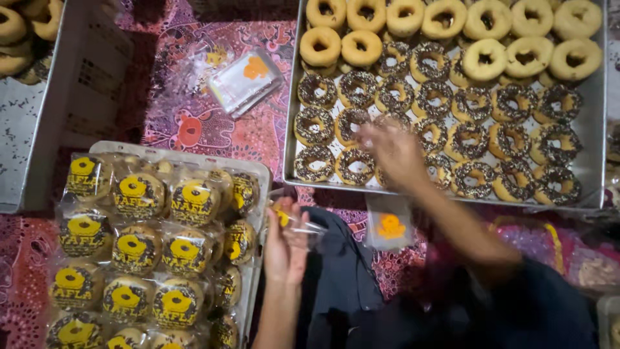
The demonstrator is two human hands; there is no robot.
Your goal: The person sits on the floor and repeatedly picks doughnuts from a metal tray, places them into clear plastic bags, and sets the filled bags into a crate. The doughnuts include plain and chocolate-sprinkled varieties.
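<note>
My right hand (392, 152) reaches over the near rows of a metal tray (593, 169) and is blurred; its fingers touch a sprinkle-topped doughnut (356, 165), though a firm grip cannot be made out. My left hand (286, 244) is raised near my lap, pinching an empty clear plastic bag with a yellow print (298, 223). The metal tray holds several plain glazed doughnuts (487, 21) at the back and several chocolate-sprinkle doughnuts (468, 141) in front.
At the left, a white tray (261, 173) is filled with several bagged doughnuts (137, 247) bearing yellow labels. A stack of empty bags (245, 81) lies on the patterned cloth, another bag (389, 223) lies by my lap. A grey crate (39, 148) stands far left.
</note>
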